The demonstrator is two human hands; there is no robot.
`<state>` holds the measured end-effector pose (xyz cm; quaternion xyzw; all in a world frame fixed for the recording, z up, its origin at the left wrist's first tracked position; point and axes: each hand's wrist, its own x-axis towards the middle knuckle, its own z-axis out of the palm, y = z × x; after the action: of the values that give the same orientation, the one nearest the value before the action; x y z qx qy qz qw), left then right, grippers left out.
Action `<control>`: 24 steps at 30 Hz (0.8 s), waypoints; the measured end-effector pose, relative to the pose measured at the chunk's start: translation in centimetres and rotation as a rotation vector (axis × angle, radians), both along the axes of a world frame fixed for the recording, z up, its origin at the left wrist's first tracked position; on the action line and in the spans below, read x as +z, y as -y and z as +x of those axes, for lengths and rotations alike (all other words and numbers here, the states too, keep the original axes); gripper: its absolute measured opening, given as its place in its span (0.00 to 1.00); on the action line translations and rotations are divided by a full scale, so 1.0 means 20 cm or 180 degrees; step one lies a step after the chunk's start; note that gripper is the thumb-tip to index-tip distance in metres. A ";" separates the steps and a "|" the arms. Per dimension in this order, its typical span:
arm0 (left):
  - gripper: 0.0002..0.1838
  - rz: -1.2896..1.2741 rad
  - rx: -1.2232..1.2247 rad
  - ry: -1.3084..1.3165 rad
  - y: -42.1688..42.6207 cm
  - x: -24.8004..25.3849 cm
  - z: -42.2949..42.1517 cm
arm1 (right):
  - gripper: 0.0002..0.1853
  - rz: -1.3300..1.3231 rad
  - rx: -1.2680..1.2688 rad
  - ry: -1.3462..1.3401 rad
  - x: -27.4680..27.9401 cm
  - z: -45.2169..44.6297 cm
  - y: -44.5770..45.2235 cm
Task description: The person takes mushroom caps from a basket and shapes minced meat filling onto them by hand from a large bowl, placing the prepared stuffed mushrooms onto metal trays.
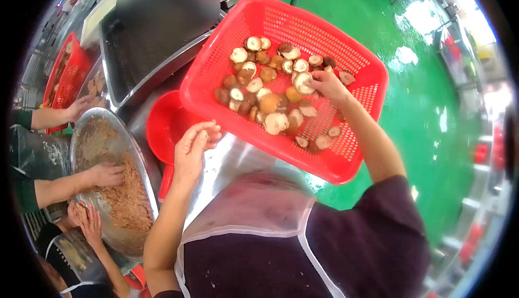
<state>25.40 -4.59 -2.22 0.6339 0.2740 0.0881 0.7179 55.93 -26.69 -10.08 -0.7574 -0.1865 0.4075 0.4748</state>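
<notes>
A red perforated plastic basket (354, 65) holds many brown-and-white mushroom caps, some showing pale undersides. Inside it, my right hand (328, 86) reaches over the right part of the pile, its fingers closed on a pale-sided mushroom (304, 83). My left hand (195, 145) hovers just off the basket's lower left rim, loosely curled with thumb and fingers apart, and nothing shows in it. Below that rim, near my left hand, is a red plastic dipper (165, 122) with its handle toward me.
Left, co-workers' hands (108, 174) work at a metal bowl (89, 136) of brownish minced mixture. A dark metal tray (138, 65) stands behind it, and another red basket (78, 63) is further left. Green floor (427, 119) lies to the right.
</notes>
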 end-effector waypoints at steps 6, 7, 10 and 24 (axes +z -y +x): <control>0.15 -0.0506 -0.0031 0.0105 0.05 0.04 -0.05 | 0.11 0.0826 0.0325 -0.1031 0.36 -0.39 -0.16; 0.15 -0.0646 -0.0048 0.0126 0.05 0.04 -0.07 | 0.11 0.0905 0.0403 -0.1151 0.35 -0.45 -0.21; 0.18 -0.1048 0.0016 0.0199 0.07 0.07 -0.14 | 0.07 0.0860 0.0848 -0.0951 0.49 -0.72 -0.36; 0.10 -0.0753 0.3750 0.1765 -0.21 0.14 -1.50 | 0.08 0.2041 0.3626 0.1894 0.70 -1.80 -1.34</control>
<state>-4.55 -0.31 0.59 0.2488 0.3877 0.5953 0.6584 19.90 0.18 3.92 -0.4446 -0.7849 0.2934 0.3165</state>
